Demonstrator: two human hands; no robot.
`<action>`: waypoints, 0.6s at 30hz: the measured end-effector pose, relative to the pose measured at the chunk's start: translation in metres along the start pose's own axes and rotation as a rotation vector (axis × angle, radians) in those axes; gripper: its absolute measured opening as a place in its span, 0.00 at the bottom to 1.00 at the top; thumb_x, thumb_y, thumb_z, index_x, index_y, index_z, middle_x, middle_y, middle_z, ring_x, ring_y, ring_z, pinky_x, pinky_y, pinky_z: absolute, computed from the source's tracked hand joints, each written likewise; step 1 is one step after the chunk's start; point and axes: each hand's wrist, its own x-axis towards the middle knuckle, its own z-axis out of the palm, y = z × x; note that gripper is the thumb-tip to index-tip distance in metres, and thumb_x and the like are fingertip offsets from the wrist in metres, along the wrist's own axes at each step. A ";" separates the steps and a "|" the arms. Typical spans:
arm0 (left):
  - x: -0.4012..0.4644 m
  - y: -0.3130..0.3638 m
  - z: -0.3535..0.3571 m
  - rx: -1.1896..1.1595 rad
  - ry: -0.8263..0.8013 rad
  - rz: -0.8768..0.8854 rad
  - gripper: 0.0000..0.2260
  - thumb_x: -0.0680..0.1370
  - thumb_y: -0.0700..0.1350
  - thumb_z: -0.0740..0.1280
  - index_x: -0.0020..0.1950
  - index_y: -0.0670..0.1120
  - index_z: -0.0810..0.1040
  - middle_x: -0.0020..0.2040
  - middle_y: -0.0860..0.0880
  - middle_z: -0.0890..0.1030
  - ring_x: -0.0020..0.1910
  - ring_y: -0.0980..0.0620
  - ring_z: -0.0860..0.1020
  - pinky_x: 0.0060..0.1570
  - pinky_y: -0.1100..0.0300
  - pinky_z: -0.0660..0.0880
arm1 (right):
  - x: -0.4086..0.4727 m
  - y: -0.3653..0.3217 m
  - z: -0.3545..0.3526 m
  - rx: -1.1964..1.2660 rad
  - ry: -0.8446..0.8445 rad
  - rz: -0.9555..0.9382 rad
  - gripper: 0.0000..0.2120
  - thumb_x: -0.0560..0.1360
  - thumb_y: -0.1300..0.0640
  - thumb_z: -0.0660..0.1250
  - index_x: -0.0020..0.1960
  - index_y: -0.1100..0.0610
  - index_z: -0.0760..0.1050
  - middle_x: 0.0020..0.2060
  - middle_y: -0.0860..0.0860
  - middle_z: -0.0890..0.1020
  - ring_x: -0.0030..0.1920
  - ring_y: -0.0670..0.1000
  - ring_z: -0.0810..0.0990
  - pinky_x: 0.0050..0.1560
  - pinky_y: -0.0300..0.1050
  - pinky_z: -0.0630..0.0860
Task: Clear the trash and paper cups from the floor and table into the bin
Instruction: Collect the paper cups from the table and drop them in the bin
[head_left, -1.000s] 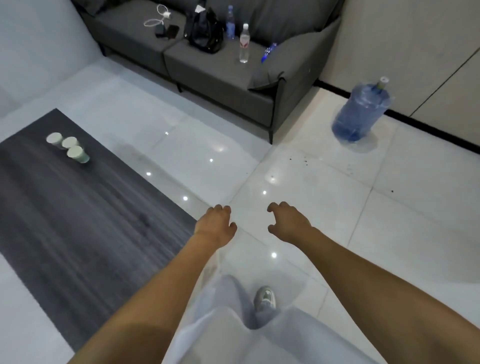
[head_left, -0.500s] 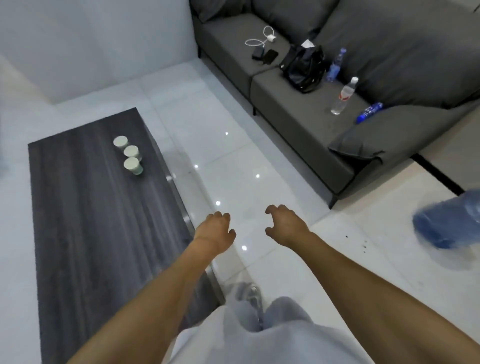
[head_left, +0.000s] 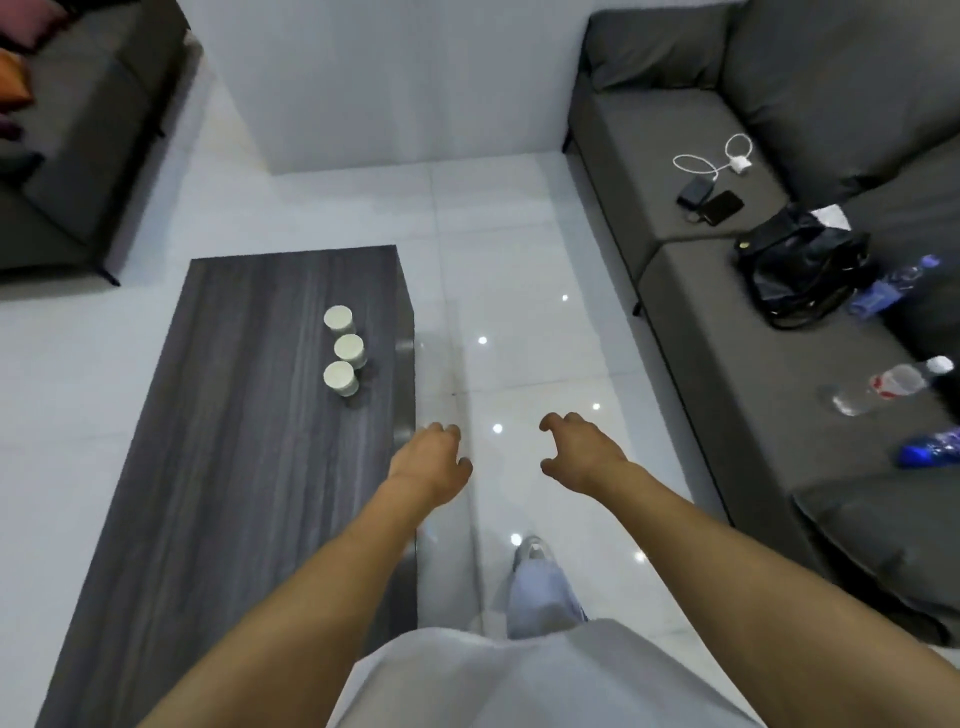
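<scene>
White glossy tile floor (head_left: 519, 218), square slabs, ceiling lights mirrored in it as small bright dots.

Charcoal fabric sofa (head_left: 727, 364), L-shaped, along the right side; matte weave, soft squared cushions. A second dark seat (head_left: 78, 156) stands at the far left with orange and purple cushions on it.

Dark grey wood-grain table (head_left: 249, 467), long rectangle, streaked finish, sharp corners, left of the person.

Black handbag (head_left: 800, 265), shiny and slumped, on the sofa seat; something white pokes out of its open top.

Plastic bottles on the sofa: one clear with a white cap (head_left: 883, 387), lying tilted; one with a blue label (head_left: 883, 293) beside the handbag; one blue (head_left: 930, 447) lying nearer the front. Contents cannot be judged.

Three paper cups (head_left: 345, 351), pale, round, in a close row near the table's right edge; whether they hold anything cannot be told.

Dark phone (head_left: 722, 207) and a dark block (head_left: 693, 189) on the far seat, with a looped white cable (head_left: 698, 166).

Left hand (head_left: 431, 460), over the table's right edge, fingers loosely curled, holding nothing. Right hand (head_left: 579, 449), over the floor, fingers likewise loosely hooked, empty.
</scene>
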 end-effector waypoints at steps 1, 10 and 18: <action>0.013 -0.002 -0.010 -0.025 0.010 -0.032 0.18 0.79 0.50 0.59 0.66 0.43 0.70 0.62 0.44 0.73 0.61 0.45 0.72 0.54 0.51 0.74 | 0.019 -0.004 -0.013 -0.015 -0.015 -0.024 0.25 0.76 0.57 0.63 0.71 0.52 0.62 0.64 0.53 0.69 0.59 0.55 0.72 0.52 0.49 0.75; 0.093 -0.078 -0.058 -0.223 0.045 -0.377 0.16 0.79 0.51 0.60 0.63 0.44 0.70 0.63 0.44 0.71 0.63 0.44 0.69 0.57 0.49 0.71 | 0.173 -0.101 -0.068 -0.195 -0.150 -0.328 0.26 0.75 0.57 0.65 0.72 0.53 0.62 0.64 0.55 0.71 0.61 0.57 0.72 0.52 0.46 0.73; 0.164 -0.175 -0.093 -0.347 0.017 -0.552 0.16 0.78 0.49 0.61 0.63 0.43 0.71 0.62 0.44 0.72 0.62 0.44 0.71 0.58 0.49 0.72 | 0.291 -0.210 -0.069 -0.293 -0.261 -0.437 0.26 0.75 0.56 0.66 0.71 0.54 0.62 0.64 0.56 0.71 0.61 0.57 0.73 0.55 0.48 0.74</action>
